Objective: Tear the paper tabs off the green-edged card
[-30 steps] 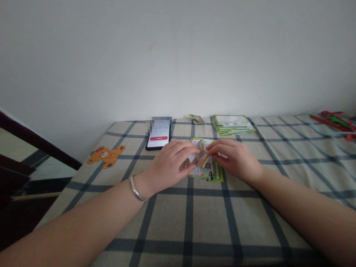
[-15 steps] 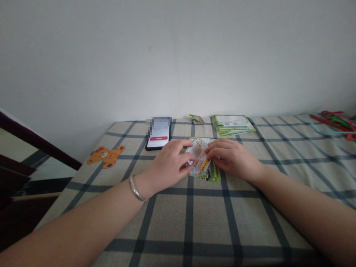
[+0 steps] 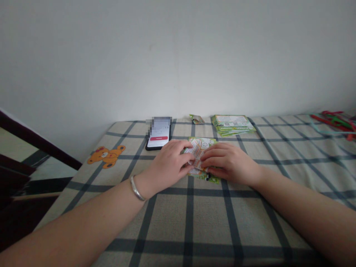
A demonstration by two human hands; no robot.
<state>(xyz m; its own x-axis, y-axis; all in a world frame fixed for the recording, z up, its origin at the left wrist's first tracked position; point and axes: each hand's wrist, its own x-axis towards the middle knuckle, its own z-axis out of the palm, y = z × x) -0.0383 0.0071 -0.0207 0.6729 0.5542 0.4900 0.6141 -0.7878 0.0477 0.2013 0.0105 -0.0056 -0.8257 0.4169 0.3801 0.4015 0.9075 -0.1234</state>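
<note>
A green-and-white printed leaflet (image 3: 197, 152) lies between my hands on the checked tablecloth, with a fold or flap across its middle. At its left edge, my left hand (image 3: 174, 159) is curled with the thumb and fingertips closed on the paper. Over the right part lies my right hand (image 3: 229, 161), fingers together and bent, pressing the flap down and covering much of it. Another green printed sheet edge (image 3: 214, 179) shows beneath, towards me. A silver bangle (image 3: 136, 188) circles my left wrist.
Behind my left hand rests a phone (image 3: 159, 137) with its screen lit. Near the wall are a small folded paper (image 3: 197, 119) and a stack of leaflets (image 3: 233, 124). A tray with red and green items (image 3: 338, 120) stands far right. A bear picture (image 3: 106, 157) is at left.
My right hand has moved slightly left over the leaflet, bringing its flap leftward and pressing it flatter. My left hand has barely moved.
</note>
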